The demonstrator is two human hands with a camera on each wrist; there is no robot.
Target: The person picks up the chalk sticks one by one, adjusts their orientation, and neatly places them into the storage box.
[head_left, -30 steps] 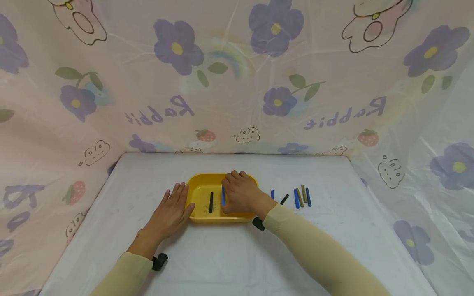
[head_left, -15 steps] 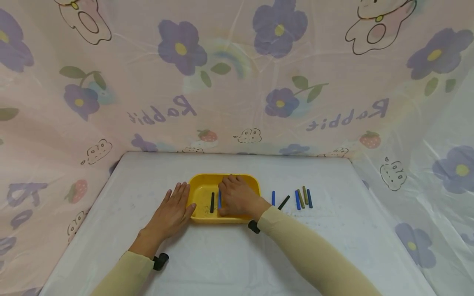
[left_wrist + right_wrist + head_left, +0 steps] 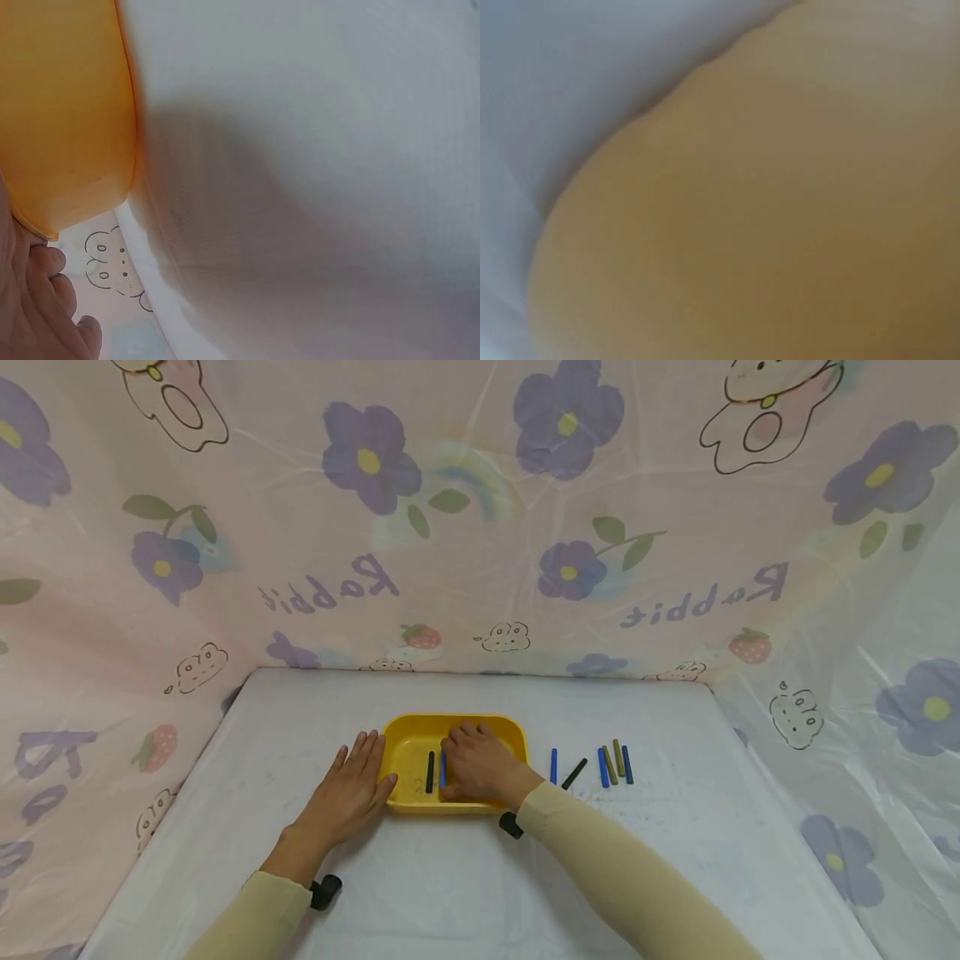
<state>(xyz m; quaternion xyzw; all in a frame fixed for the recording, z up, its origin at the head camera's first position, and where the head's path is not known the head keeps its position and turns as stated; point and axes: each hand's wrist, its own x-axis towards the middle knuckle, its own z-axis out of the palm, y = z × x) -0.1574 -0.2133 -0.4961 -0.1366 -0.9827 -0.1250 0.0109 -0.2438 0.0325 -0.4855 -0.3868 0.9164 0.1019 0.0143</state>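
Head view alone shows sticks; right hand (image 3: 480, 764) in tray (image 3: 405, 731), grip unclear, touching blue stick (image 3: 442, 767). Left hand (image 3: 347, 793) flat against tray.

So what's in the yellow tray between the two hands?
In the head view, a black stick and a blue stick lie in the yellow tray, between the left hand and right hand.
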